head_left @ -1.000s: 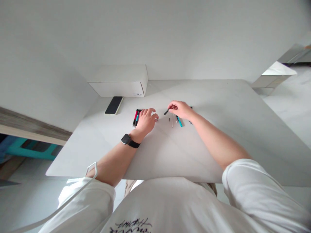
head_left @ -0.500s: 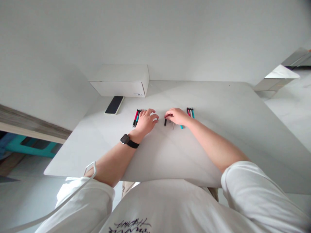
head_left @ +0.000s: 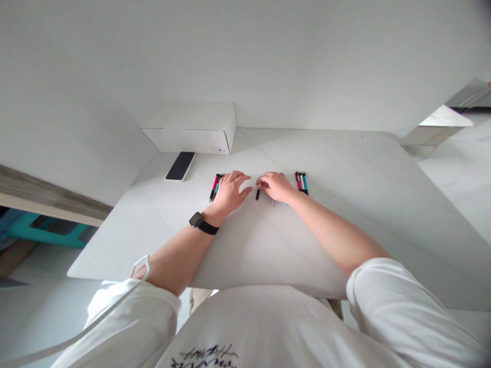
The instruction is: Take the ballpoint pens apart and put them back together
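Note:
My right hand (head_left: 276,187) is closed in a pinch on a short black pen part (head_left: 258,194), whose lower end shows below the fingertips. Under that hand the tip of a thin pale rod (head_left: 273,203) and a bit of a blue piece (head_left: 287,204) peek out, mostly hidden. My left hand (head_left: 230,192), its thumb and forefinger apart, has nothing visible between them. It partly covers a group of pens (head_left: 215,187), red, blue and black. To the right of my right hand lie several more pens (head_left: 301,182) side by side, with red, white and blue barrels.
A white box (head_left: 187,139) stands against the wall at the back left of the white table (head_left: 337,240). In front of it lies a phone (head_left: 181,166). A black watch (head_left: 196,220) is on my left wrist, and a white cable (head_left: 103,317) runs beside my left sleeve.
My right hand has moved slightly left with the black pen part, toward my left hand. The left thumb and forefinger have spread a little straighter.

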A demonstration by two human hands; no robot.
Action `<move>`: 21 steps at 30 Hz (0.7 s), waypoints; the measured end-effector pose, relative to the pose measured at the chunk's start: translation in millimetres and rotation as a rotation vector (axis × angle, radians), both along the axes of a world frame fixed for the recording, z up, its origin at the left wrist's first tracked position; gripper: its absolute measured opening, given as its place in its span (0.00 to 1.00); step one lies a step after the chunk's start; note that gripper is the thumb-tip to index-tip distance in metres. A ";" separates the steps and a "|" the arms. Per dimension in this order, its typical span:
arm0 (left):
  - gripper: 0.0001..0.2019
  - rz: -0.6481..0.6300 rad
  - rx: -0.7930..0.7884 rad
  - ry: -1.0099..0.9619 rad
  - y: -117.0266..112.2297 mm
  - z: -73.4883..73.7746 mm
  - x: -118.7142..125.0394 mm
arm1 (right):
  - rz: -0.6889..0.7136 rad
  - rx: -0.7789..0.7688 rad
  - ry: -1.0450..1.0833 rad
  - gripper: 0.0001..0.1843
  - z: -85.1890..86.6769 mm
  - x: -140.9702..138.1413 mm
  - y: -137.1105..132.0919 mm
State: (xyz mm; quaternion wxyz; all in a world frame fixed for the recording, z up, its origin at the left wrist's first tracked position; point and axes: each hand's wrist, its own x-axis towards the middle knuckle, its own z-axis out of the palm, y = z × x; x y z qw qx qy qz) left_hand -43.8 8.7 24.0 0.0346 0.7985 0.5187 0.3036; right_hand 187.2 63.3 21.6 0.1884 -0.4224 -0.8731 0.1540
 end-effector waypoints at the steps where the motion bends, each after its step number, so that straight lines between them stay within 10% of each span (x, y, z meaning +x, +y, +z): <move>1: 0.17 0.000 0.009 -0.054 -0.6 2.8 1.2 | -0.018 0.010 0.037 0.11 1.3 -0.1 -0.6; 13: 0.21 -0.024 -0.064 -0.502 -19.3 21.8 8.2 | -0.144 0.117 0.447 0.16 98.9 53.4 -24.9; 21: 0.22 -0.128 -0.277 -0.625 -18.8 13.0 10.8 | 0.056 -0.096 0.277 0.10 48.4 41.4 -83.3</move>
